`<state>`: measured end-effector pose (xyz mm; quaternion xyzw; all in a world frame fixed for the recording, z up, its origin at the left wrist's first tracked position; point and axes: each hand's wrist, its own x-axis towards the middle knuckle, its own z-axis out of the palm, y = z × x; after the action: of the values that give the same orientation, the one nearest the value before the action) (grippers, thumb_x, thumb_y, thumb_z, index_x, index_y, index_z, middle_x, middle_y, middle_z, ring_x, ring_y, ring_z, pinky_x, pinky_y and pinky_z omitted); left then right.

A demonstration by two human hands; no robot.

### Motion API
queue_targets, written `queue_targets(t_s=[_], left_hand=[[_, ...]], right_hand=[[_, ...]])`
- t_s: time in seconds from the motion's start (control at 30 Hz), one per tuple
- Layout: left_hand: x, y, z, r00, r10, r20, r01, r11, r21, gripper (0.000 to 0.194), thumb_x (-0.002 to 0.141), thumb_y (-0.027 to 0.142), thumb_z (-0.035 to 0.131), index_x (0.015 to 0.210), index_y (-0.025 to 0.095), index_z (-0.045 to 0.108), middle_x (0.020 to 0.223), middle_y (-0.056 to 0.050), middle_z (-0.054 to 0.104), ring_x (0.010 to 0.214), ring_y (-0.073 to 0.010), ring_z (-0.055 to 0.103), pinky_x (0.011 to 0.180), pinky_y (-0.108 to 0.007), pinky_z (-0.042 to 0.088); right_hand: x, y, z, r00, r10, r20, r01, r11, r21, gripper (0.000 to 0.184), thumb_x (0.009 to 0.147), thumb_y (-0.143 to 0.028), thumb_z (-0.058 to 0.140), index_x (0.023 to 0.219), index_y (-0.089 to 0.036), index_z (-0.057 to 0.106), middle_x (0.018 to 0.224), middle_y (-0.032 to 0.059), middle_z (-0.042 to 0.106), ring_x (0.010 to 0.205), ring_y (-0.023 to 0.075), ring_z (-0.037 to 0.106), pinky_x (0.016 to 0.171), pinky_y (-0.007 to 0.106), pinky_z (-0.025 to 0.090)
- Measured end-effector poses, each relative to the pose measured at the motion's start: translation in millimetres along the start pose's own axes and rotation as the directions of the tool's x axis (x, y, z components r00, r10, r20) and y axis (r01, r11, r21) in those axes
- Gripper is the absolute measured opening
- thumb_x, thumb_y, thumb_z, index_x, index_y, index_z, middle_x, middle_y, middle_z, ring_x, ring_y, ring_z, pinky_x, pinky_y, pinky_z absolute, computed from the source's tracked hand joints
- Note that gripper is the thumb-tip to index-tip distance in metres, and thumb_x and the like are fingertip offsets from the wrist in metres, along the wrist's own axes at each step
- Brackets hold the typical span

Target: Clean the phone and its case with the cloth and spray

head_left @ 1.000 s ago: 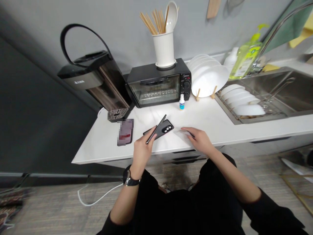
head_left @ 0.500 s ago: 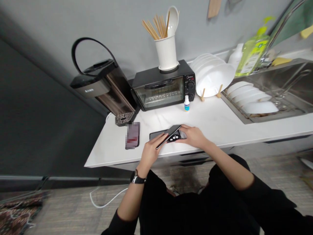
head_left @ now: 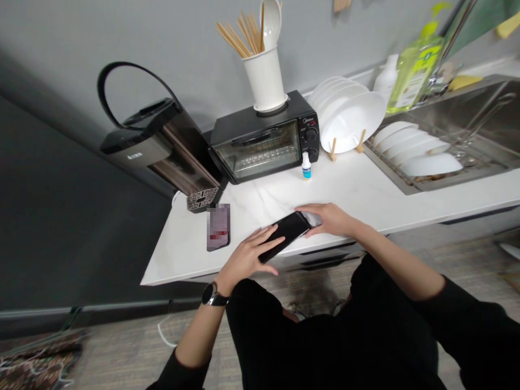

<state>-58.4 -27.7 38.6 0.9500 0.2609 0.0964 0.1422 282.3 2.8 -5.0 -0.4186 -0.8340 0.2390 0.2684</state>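
A black phone (head_left: 287,232) lies screen up and slanted near the counter's front edge. My left hand (head_left: 247,254) rests over its left end, fingers spread on the dark screen and thumb stretched out toward me. At the other end, my right hand (head_left: 335,218) curls around a pale, crumpled cloth-like piece (head_left: 313,218), index finger and thumb close by the phone's right end. What lies beneath the phone is hidden. A second phone (head_left: 218,227), its screen blurred, is to the left. Beyond my hands stands a small white bottle with a blue label (head_left: 306,167).
A toaster oven (head_left: 264,146) stands behind, topped by a white holder (head_left: 265,78) with chopsticks and a spoon. Left is a drinks machine (head_left: 170,146); right are racked plates (head_left: 351,122), a sink (head_left: 430,187) and a green soap bottle (head_left: 414,76). The counter's front edge (head_left: 174,274) is close to me.
The phone, tilted up on edge over a dark flat piece with camera rings, now lies flat with its screen up. My left hand has spread open over it. The view has shifted slightly.
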Motion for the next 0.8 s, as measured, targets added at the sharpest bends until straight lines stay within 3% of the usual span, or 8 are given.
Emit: queue_targets(t_s=[0.17,0.3,0.43,0.57,0.7,0.73,0.8], left_hand=[[2,-5,-1.5,1.000,-0.025,-0.007,0.025,0.999,0.034,0.060,0.102,0.041,0.068,0.160,0.039,0.051,0.182,-0.002,0.013,0.166,-0.0320,0.025,0.132,-0.055,0.035],[4,-3,3.7,0.998,-0.056,-0.014,0.056,0.998,0.042,0.053,0.108,0.032,0.057,0.161,0.039,0.049,0.180,0.000,0.023,0.164,-0.0286,0.031,0.133,-0.053,0.035],[5,4,8.0,0.994,-0.103,-0.033,0.104,0.994,0.040,0.050,0.109,0.032,0.053,0.159,0.039,0.052,0.177,-0.003,0.030,0.160,-0.0295,0.039,0.131,-0.054,0.039],[6,7,7.5,0.990,-0.137,-0.026,0.138,0.990,0.011,0.049,0.110,0.034,0.051,0.159,0.039,0.052,0.177,-0.003,0.031,0.159,-0.0301,0.039,0.130,-0.054,0.040],[11,12,7.4,0.988,-0.154,0.028,0.154,0.988,0.021,0.051,0.112,0.037,0.048,0.163,0.040,0.046,0.180,-0.004,0.024,0.163,-0.0296,0.032,0.133,-0.055,0.033],[14,14,8.2,0.987,-0.151,0.050,0.150,0.988,0.031,0.053,0.112,0.039,0.047,0.164,0.041,0.043,0.181,-0.004,0.021,0.164,-0.0299,0.029,0.134,-0.056,0.030],[20,17,11.1,0.986,-0.146,0.083,0.142,0.989,0.048,0.056,0.112,0.042,0.047,0.166,0.042,0.038,0.182,-0.005,0.016,0.166,-0.0310,0.024,0.134,-0.059,0.027]], right_hand=[[-1,1,-1,0.999,0.031,0.012,-0.031,0.999,-0.017,0.083,0.078,-0.061,0.088,0.152,-0.034,0.061,0.145,0.0043,0.072,0.131,0.0317,0.071,0.112,0.044,0.055],[-1,-2,-3,0.999,0.042,0.022,-0.043,0.999,0.006,0.079,0.078,-0.060,0.088,0.149,-0.037,0.064,0.142,0.0008,0.074,0.126,0.0311,0.074,0.108,0.042,0.057],[-2,-4,-5,0.999,0.049,0.000,-0.049,0.988,0.148,0.070,0.079,-0.057,0.088,0.144,-0.037,0.068,0.142,-0.0014,0.074,0.130,0.0294,0.072,0.115,0.043,0.053],[-11,-2,-14,0.975,0.143,-0.170,-0.085,0.947,0.310,0.052,0.088,-0.050,0.081,0.134,-0.029,0.075,0.142,0.0035,0.074,0.133,0.0285,0.070,0.122,0.046,0.049],[-20,-4,-23,0.856,0.318,-0.407,-0.199,0.930,0.309,0.036,0.097,-0.049,0.070,0.119,-0.023,0.081,0.127,0.0086,0.081,0.115,0.0288,0.077,0.110,0.049,0.058],[-20,-6,-22,0.853,0.306,-0.423,-0.205,0.941,0.267,0.036,0.098,-0.049,0.068,0.120,-0.023,0.080,0.127,0.0086,0.081,0.114,0.0286,0.078,0.109,0.049,0.059],[-18,-14,-15,0.906,0.220,-0.362,-0.186,0.974,0.126,0.041,0.098,-0.049,0.068,0.131,-0.025,0.076,0.138,0.0078,0.076,0.124,0.0298,0.074,0.114,0.051,0.056]])
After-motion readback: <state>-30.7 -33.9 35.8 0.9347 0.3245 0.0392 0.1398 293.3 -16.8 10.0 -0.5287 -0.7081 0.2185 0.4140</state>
